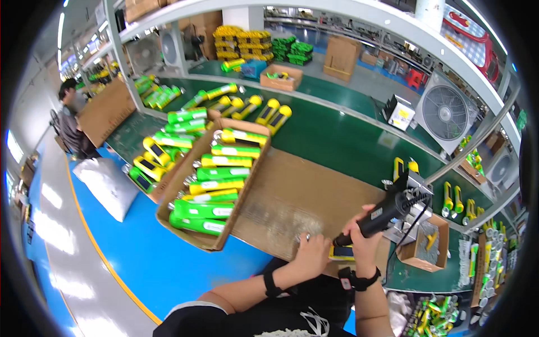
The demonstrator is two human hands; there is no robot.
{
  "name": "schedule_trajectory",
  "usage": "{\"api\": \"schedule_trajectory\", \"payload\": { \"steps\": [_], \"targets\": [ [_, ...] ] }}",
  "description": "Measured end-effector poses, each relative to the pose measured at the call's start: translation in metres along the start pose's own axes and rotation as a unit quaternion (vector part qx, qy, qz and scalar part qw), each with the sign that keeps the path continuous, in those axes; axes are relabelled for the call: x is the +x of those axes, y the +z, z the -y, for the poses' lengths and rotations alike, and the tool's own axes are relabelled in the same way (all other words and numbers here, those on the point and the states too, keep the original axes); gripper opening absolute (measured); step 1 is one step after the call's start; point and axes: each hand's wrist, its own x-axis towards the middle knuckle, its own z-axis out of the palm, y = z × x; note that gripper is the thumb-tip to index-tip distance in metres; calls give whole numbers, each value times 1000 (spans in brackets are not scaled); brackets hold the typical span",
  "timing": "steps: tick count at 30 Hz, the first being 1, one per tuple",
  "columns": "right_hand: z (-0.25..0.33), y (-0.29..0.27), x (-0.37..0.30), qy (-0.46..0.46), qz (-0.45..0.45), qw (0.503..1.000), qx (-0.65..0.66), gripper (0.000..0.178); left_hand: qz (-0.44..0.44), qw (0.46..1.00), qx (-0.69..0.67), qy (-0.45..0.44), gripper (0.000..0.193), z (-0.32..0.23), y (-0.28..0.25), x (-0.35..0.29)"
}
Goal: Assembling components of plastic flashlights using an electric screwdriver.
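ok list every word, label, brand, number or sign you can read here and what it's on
No wording is copied out; print shows here:
Black power tool in the right hand: pale label, too small to read.
Green flashlights in the open carton: whitish labels, marks too small to read.
White box-shaped unit, upper right: yellow labels, too blurred to read.
Brown cardboard, far left: dark print, slanted and blurred.

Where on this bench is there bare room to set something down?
Bare cardboard lies between the long box of flashlights and the black tool; beyond it, bare green tabletop runs up to the metal rail. It is crowded inside the box and around the right hand and yellow flashlight.
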Motion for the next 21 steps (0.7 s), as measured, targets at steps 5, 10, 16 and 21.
{"api": "schedule_trajectory", "payload": {
  "steps": [5, 10, 16, 21],
  "targets": [
    [54, -41, -15, -202, -121, 971, 50, 59, 42, 990, 129, -38, 42, -15, 7, 22],
    [114, -96, -48, -272, -203, 940, 42, 64, 111, 954, 229, -158, 42, -2, 43, 130],
    [97, -94, -60, -165, -271, 947, -51, 59, -34, 990, 26, -133, 71, 11, 92, 311],
    [73, -114, -73, -125, -261, 948, -134, 59, -59, 985, 108, -117, 52, 16, 85, 290]
  ]
}}
